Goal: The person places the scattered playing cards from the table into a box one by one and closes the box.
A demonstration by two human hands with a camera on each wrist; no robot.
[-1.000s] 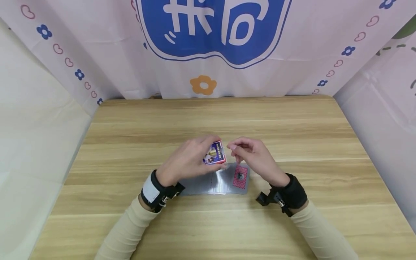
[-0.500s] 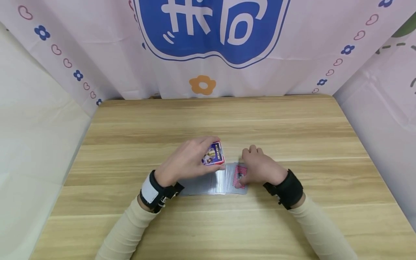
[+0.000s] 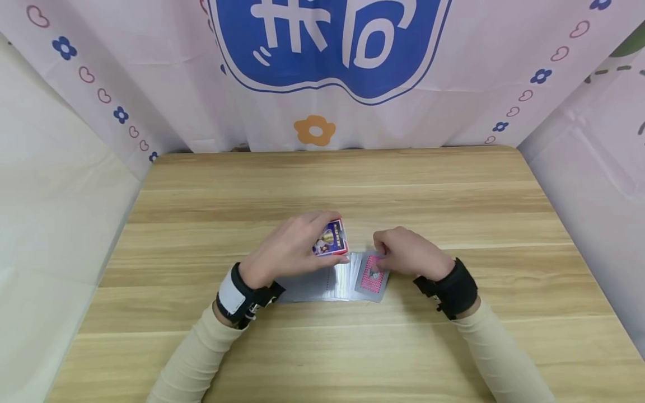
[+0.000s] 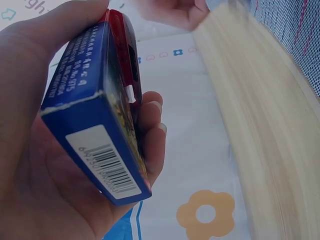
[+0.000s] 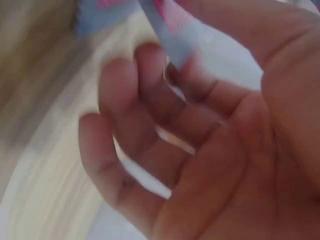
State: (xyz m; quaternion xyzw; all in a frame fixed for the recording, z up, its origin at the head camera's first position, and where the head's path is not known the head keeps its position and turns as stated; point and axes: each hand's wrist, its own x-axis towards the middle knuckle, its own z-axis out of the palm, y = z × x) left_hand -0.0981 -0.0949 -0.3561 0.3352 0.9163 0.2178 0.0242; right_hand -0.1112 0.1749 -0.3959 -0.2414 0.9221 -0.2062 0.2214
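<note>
My left hand (image 3: pixel 287 246) grips a blue and red playing-card box (image 3: pixel 330 239) above the table, thumb on one side and fingers on the other. In the left wrist view a barcode shows on the end of the box. Below it lies a spread row of playing cards (image 3: pixel 307 288), grey-edged and overlapping, partly hidden by that hand. My right hand (image 3: pixel 410 253) pinches the rightmost playing card (image 3: pixel 371 281), which has a pink-red checked back and sits at a slant to the row. The right wrist view is blurred, with the card between thumb and index finger.
The cards lie on a wood-grain table (image 3: pixel 322 347). A printed white cloth (image 3: pixel 403 120) with a blue emblem hangs behind its far edge. Black straps with small cameras circle both wrists.
My right hand has come down from beside the box to the row's right end and taken hold of the end card, which has turned slightly. The left hand and box stay put.
</note>
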